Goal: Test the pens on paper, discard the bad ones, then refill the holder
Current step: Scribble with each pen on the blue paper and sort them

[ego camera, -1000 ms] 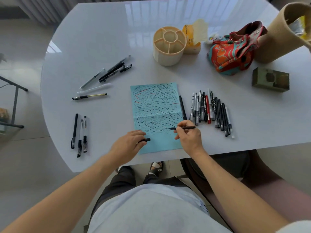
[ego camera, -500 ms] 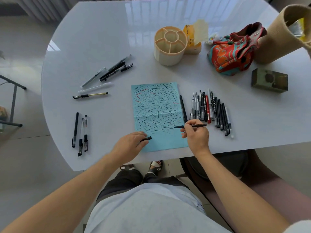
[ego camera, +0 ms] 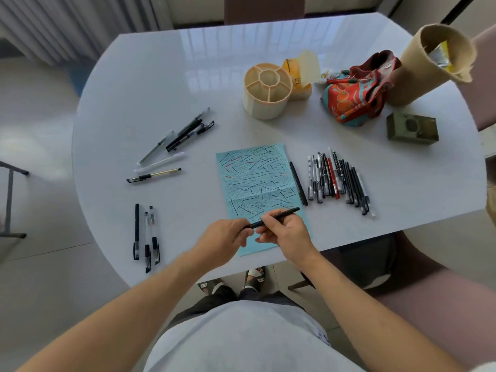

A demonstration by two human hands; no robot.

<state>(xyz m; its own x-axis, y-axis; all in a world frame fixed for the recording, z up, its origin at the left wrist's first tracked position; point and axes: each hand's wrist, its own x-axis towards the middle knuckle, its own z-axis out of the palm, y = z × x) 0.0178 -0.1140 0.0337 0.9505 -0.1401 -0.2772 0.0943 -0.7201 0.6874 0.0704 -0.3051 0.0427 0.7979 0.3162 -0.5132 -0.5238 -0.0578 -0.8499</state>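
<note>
A light blue sheet of paper covered in pen strokes lies on the white table. Above its near end my right hand pinches a black pen. My left hand grips the pen's left end, where the cap sits; the two hands meet. A single black pen lies along the paper's right edge. Beside it is a row of several pens. The beige round holder with divided compartments stands behind, with no pens in it.
Several pens lie at the left, a gold one below them, and three more near the front left edge. A yellow box, a colourful pouch, a tall brown bag and a green box crowd the back right.
My right hand lifted the pen off the paper and brought it left. My left hand, holding the cap, rose to meet it, and the cap now sits at the pen's end.
</note>
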